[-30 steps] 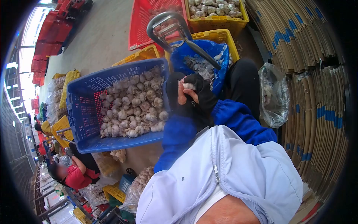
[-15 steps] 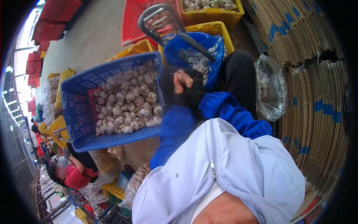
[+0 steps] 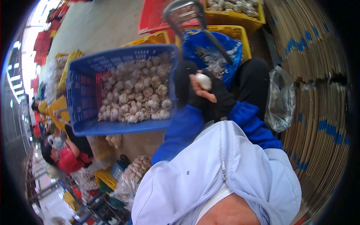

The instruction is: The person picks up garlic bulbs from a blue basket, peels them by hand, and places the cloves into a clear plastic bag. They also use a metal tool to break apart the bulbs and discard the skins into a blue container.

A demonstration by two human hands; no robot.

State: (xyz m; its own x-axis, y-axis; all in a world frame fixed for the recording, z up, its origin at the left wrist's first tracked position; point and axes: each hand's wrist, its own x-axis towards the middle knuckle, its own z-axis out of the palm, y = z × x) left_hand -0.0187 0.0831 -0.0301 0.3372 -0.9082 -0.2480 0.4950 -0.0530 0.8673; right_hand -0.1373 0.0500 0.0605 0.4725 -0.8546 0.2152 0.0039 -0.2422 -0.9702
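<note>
A whitish garlic bulb (image 3: 203, 81) rests in my left hand (image 3: 197, 89), whose bare fingers and thumb curl around it. My right hand (image 3: 222, 95), in black, lies close against the bulb's right side; its fingers blend into the dark trousers and cannot be made out. Both hands are over my lap. To their left stands a blue crate (image 3: 123, 133) holding many garlic bulbs (image 3: 140, 93). Just beyond the hands, a blue bag (image 3: 191, 41) with loose garlic skins (image 3: 213, 62) lines a yellow crate (image 3: 245, 45).
A grey metal-framed tool or handle (image 3: 183, 9) arches over the blue bag. Farther out are a red crate (image 3: 153, 17) and another yellow crate of garlic (image 3: 234, 17). Stacked flattened cardboard (image 3: 318, 123) and a clear plastic bag (image 3: 281, 105) are at right. A person in red (image 3: 69, 159) is at left.
The view has shifted, so the crates sit farther right. The garlic bulb, hidden before, now shows in my left hand, whose fingers have turned and opened around it.
</note>
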